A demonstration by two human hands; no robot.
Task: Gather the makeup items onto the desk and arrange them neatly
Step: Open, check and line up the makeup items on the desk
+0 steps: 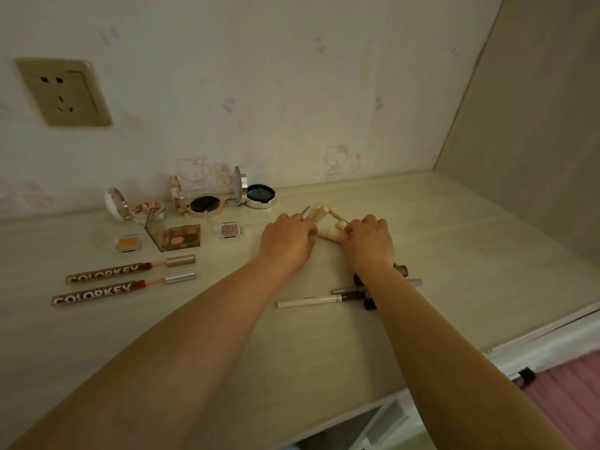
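Both my hands rest on the pale desk (454,228) around a small cluster of cream and gold lipstick tubes (324,219). My left hand (287,238) curls over the cluster's left side, my right hand (370,238) over its right, fingers touching the tubes. Under my right forearm lie several slim pencils; a white one (308,302) sticks out to the left. Two lip gloss tubes (130,271) lie parallel at the left. Behind them sit an eyeshadow palette (177,237), two small single pans (128,243), and three open round compacts (204,204) along the wall.
A wall socket (63,92) is on the wallpapered wall at the upper left. A side panel (519,141) closes the desk on the right. The desk's front edge runs diagonally at the lower right, with pink floor (571,391) below.
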